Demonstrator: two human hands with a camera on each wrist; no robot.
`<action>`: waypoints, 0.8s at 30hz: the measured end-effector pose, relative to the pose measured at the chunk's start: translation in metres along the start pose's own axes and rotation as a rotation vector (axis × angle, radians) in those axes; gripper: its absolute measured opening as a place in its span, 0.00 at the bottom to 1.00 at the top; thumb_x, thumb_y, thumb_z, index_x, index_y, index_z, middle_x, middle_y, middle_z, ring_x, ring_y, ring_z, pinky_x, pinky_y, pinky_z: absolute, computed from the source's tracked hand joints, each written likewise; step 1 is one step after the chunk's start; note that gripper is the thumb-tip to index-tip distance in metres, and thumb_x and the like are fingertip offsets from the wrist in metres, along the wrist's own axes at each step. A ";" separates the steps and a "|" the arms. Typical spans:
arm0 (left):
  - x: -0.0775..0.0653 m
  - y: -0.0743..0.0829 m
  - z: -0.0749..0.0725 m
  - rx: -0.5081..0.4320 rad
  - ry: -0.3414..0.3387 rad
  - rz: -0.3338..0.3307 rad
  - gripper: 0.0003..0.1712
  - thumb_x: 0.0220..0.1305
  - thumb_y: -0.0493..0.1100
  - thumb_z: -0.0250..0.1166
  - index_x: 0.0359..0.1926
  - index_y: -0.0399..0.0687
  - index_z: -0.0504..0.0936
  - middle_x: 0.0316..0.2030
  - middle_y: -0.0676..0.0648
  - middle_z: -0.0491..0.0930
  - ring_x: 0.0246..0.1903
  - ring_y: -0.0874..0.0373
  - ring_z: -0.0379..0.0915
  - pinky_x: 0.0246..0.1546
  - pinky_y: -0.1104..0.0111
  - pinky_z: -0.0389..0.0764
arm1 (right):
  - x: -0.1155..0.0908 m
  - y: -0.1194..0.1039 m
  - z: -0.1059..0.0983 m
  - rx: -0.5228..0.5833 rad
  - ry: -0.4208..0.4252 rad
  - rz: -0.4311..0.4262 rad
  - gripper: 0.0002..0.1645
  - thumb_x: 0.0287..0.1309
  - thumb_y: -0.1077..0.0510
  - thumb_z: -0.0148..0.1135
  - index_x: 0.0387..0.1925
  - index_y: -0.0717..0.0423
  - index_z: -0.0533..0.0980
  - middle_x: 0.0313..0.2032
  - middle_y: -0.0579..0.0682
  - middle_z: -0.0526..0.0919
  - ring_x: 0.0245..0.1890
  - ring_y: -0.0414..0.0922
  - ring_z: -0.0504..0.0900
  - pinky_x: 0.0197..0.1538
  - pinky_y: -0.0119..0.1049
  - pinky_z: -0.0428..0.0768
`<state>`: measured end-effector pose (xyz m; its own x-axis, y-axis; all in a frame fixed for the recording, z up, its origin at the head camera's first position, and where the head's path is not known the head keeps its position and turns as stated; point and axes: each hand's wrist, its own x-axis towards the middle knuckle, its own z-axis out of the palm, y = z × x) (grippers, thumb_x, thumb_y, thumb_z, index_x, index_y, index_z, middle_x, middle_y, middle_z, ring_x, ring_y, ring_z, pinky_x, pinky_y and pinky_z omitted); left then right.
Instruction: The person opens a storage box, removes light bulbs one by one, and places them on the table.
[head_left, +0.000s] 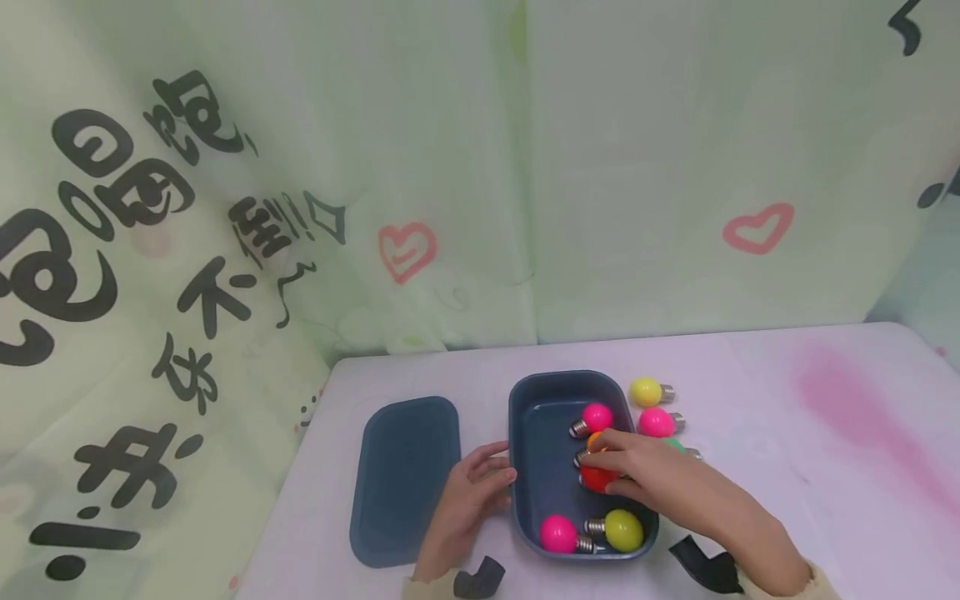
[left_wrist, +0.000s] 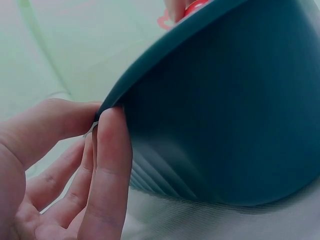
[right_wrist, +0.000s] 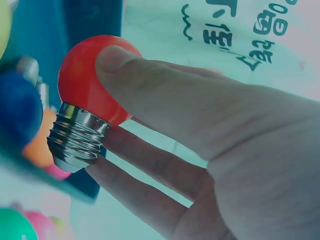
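A red light bulb (right_wrist: pixel 90 75) with a metal screw base is pinched between the thumb and fingers of my right hand (head_left: pixel 648 467). That hand reaches over the right side of a dark blue plastic bin (head_left: pixel 546 442). My left hand (head_left: pixel 467 498) grips the bin's left rim (left_wrist: pixel 112 95), thumb on one side and fingers on the other. Inside the bin lie a pink bulb (head_left: pixel 597 416) toward the back, an orange bulb (right_wrist: pixel 41 142), a blue bulb (right_wrist: pixel 17 110), and at the front a pink bulb (head_left: pixel 558 533) and a yellow bulb (head_left: pixel 624 531). The right hand partly covers the orange one in the head view.
Left of the bin, a flat dark blue lid (head_left: pixel 405 483) lies on the pale table (head_left: pixel 780 467). To the bin's right are a yellow bulb (head_left: pixel 645 392), a pink bulb (head_left: pixel 656 422) and a partly hidden green bulb (head_left: pixel 674 445). A printed curtain (head_left: pixel 600 167) hangs behind the table.
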<state>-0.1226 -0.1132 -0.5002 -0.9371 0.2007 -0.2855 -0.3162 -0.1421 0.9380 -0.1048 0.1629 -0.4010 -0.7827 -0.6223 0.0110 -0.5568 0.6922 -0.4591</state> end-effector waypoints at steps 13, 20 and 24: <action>0.000 -0.003 -0.001 -0.005 -0.006 0.001 0.30 0.61 0.39 0.70 0.64 0.42 0.74 0.46 0.44 0.82 0.40 0.60 0.79 0.35 0.69 0.81 | -0.028 0.017 -0.011 -0.057 0.051 0.043 0.22 0.52 0.55 0.74 0.51 0.47 0.83 0.49 0.46 0.80 0.46 0.46 0.82 0.42 0.36 0.85; 0.001 -0.006 -0.003 0.001 -0.005 -0.003 0.29 0.60 0.41 0.71 0.62 0.44 0.76 0.46 0.45 0.82 0.40 0.59 0.78 0.35 0.68 0.81 | -0.037 0.027 -0.012 -0.076 0.061 0.095 0.23 0.50 0.54 0.75 0.51 0.45 0.83 0.50 0.47 0.81 0.49 0.50 0.81 0.44 0.39 0.85; 0.003 -0.007 -0.004 0.004 -0.001 0.004 0.29 0.60 0.41 0.71 0.62 0.45 0.76 0.46 0.44 0.82 0.40 0.58 0.79 0.35 0.68 0.81 | -0.041 0.031 -0.014 -0.077 0.077 0.097 0.24 0.50 0.55 0.75 0.52 0.45 0.82 0.51 0.46 0.81 0.50 0.48 0.82 0.45 0.39 0.85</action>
<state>-0.1233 -0.1154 -0.5083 -0.9381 0.2013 -0.2818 -0.3122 -0.1393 0.9397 -0.0936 0.2155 -0.4034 -0.8515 -0.5229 0.0393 -0.4945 0.7759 -0.3917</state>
